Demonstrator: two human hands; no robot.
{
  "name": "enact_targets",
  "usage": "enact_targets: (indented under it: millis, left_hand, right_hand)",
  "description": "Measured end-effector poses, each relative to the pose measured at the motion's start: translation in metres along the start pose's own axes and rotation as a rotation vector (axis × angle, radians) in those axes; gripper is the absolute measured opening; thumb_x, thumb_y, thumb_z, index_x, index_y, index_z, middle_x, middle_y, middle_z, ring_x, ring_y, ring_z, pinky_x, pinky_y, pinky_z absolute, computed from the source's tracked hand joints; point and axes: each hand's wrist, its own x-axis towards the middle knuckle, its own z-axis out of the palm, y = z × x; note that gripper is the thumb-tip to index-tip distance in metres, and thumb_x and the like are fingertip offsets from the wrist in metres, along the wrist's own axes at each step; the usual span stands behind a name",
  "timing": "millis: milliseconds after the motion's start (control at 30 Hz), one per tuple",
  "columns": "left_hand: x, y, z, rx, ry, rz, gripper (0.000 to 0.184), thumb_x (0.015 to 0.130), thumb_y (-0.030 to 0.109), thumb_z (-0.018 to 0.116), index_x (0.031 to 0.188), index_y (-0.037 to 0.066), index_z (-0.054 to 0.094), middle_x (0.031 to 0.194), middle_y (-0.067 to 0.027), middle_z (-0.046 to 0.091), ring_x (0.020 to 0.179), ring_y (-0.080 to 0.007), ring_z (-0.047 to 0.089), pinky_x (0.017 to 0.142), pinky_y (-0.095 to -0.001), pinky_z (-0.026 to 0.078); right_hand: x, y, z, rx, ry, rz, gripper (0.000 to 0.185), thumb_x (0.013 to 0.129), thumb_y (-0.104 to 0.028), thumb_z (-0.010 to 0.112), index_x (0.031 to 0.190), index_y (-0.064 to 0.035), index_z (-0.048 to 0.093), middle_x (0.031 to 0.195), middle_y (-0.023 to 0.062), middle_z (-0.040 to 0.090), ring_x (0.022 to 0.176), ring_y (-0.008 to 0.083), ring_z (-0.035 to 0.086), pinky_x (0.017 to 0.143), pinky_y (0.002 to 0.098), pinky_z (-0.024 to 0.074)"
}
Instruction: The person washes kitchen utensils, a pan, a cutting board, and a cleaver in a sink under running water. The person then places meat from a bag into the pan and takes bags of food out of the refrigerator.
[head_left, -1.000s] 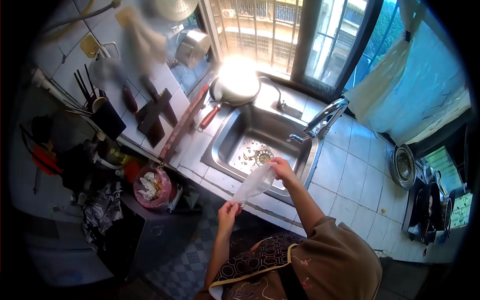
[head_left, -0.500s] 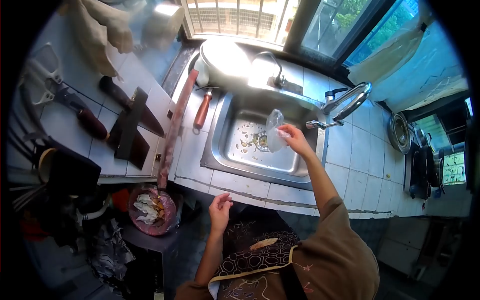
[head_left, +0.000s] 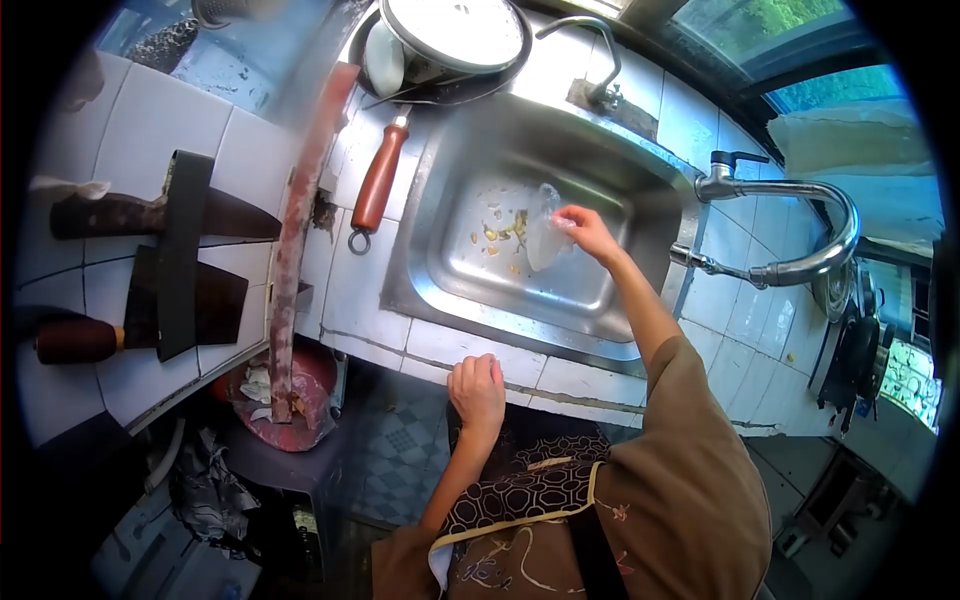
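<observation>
My right hand (head_left: 588, 232) reaches over the steel sink (head_left: 440, 265) and pinches a thin see-through plastic bag (head_left: 543, 238). The bag hangs down into the basin, partly in front of the drain area. Yellowish and pale food scraps (head_left: 508, 232) lie scattered on the sink's bottom, left of the bag. At the counter's front edge is my left hand (head_left: 477, 395), its fingers curled together and nothing visible in them.
A chrome faucet (head_left: 820, 190) curves beside the sink's right side. Behind the basin stands a thinner bent tap (head_left: 608, 60). A lidded pan (head_left: 455, 35) and a wooden-handled tool (head_left: 378, 180) are at left. Cleavers (head_left: 205, 290) hang in a wall rack above a lined waste bin (head_left: 300, 425).
The view has come closer to the sink and shifted. My left hand has moved up to the counter edge with its fingers more curled. My right hand still holds the bag over the basin.
</observation>
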Motion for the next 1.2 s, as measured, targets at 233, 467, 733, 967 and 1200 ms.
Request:
enact_targets:
  millis: [233,467,733,967,1200]
  left_hand:
    - [0.002,0.002,0.001,0.075,0.015,-0.069,0.009,0.071,0.005,0.061,0.077,0.007,0.055,0.072,-0.0069,0.050,0.071,-0.0247,0.049,0.064,-0.0355,0.037]
    - [0.053,0.030,-0.022,-0.144,0.089,-0.100,0.013,0.069,0.000,0.058,0.080,0.005,0.055,0.078,-0.0073,0.053,0.075,-0.0256,0.050,0.068,-0.0353,0.037]
    - [0.110,0.041,-0.019,-0.204,0.067,-0.072,0.022,0.068,-0.003,0.056,0.089,0.003,0.056,0.087,-0.0101,0.056,0.084,-0.0277,0.051,0.077,-0.0358,0.039]
    - [0.093,0.031,-0.023,-0.241,0.002,-0.131,0.019,0.070,-0.003,0.056,0.088,0.001,0.056,0.085,-0.0107,0.056,0.081,-0.0261,0.052,0.074,-0.0343,0.040]
    - [0.090,0.050,-0.035,-0.235,-0.048,-0.073,0.017,0.070,-0.004,0.056,0.087,0.001,0.057,0.085,-0.0111,0.056,0.081,-0.0262,0.052,0.075,-0.0334,0.041]
  right_hand:
    - [0.018,0.029,-0.009,0.042,0.087,-0.027,0.021,0.081,-0.020,0.058,0.092,-0.0020,0.059,0.080,0.0029,0.060,0.074,0.0093,0.052,0.069,0.0243,0.0425]
    - [0.043,0.025,0.085,-0.600,-0.017,-0.385,0.028,0.074,-0.024,0.059,0.097,-0.0095,0.058,0.103,0.0098,0.054,0.102,0.0253,0.048,0.086,0.0410,0.0386]
    - [0.076,0.066,0.128,-1.092,-0.111,-0.839,0.019,0.075,-0.014,0.049,0.093,-0.0121,0.054,0.100,0.0053,0.050,0.102,0.0223,0.045,0.086,0.0433,0.0359]
    - [0.051,0.083,0.045,-1.125,-0.235,-0.561,0.017,0.071,-0.009,0.051,0.088,-0.0091,0.051,0.091,0.0051,0.048,0.096,0.0203,0.048,0.077,0.0375,0.0435]
    - [0.109,0.028,0.068,-0.568,0.396,-0.236,0.033,0.063,-0.007,0.065,0.093,-0.0070,0.052,0.099,0.0105,0.049,0.096,0.0283,0.049,0.079,0.0400,0.0433]
